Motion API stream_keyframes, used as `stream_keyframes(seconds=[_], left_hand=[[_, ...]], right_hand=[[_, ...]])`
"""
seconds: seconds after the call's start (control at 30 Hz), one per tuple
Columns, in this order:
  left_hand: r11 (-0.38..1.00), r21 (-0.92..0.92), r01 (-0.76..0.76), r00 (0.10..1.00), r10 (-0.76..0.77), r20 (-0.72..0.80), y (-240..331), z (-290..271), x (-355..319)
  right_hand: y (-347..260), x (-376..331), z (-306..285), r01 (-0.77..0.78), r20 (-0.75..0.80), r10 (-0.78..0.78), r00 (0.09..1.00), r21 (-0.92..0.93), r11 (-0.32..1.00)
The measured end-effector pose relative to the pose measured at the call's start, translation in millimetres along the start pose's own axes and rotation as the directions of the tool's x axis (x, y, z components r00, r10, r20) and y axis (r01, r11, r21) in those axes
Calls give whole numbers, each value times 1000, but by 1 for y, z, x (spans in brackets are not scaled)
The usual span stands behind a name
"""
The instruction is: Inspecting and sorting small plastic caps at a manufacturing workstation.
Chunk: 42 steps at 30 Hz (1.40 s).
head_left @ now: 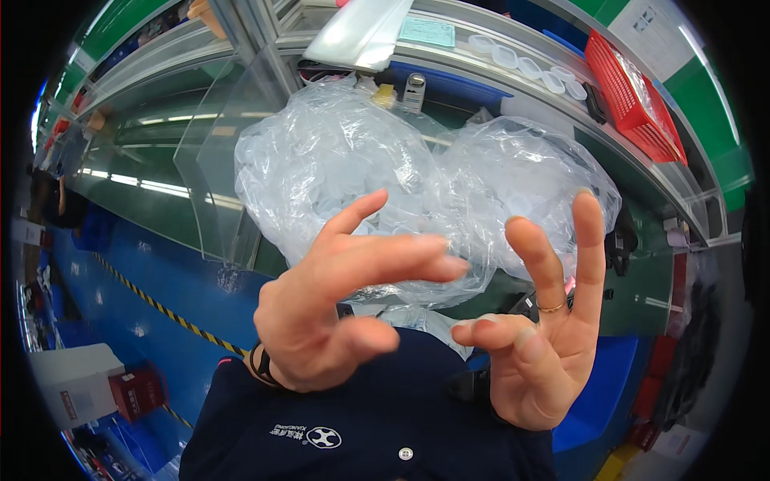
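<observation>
Left hand (309, 313): we see its grip released, fingers spread and empty, thumb bent inward.
Right hand (545, 361): its grip is released too, palm toward us, two fingers raised, the others curled; we see a thin gold-coloured ring (552, 308).
Bags: two bulging, clear, crinkled plastic bags (337, 144) (525, 164) sit side by side on the dark green table (136, 208), beyond the hands; we cannot tell whether any fingertip touches them.
Contents: pale translucent pieces, blurred by folds and glare; the hands hide the bags' near edges.
Cut off: the navy cloth shirt (377, 433) leaves the lower edge.
Lettering: we find a white emblem with small characters on the shirt, print on the turquoise paper card (427, 32), and a white wall sheet (648, 36) too small for us to read.
</observation>
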<state>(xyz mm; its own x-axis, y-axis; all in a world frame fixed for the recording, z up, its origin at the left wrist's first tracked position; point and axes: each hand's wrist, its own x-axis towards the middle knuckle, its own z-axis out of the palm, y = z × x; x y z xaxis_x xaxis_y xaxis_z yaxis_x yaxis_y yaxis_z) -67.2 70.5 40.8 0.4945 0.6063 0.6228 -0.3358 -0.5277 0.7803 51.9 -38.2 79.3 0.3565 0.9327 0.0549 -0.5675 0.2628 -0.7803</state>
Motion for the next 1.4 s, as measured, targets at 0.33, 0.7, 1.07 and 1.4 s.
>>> stream_keyframes(seconds=[0.33,0.7,1.07,1.4], left_hand=[[994,94,-56,998,52,45,21,-10,-7],[920,392,4,970,92,-226,12,-24,-21],[374,381,845,449,-111,-887,-33,-156,-115],[-188,697,692,398,-707,-585,-67,-177,-191]], right_hand=[[17,-6,14,29,34,-28,999,-22,999],[21,-6,25,5,-71,-12,997,-102,995],[4,21,10,160,92,-133,987,-422,892],[-51,62,-5,477,480,-362,799,-142,867]])
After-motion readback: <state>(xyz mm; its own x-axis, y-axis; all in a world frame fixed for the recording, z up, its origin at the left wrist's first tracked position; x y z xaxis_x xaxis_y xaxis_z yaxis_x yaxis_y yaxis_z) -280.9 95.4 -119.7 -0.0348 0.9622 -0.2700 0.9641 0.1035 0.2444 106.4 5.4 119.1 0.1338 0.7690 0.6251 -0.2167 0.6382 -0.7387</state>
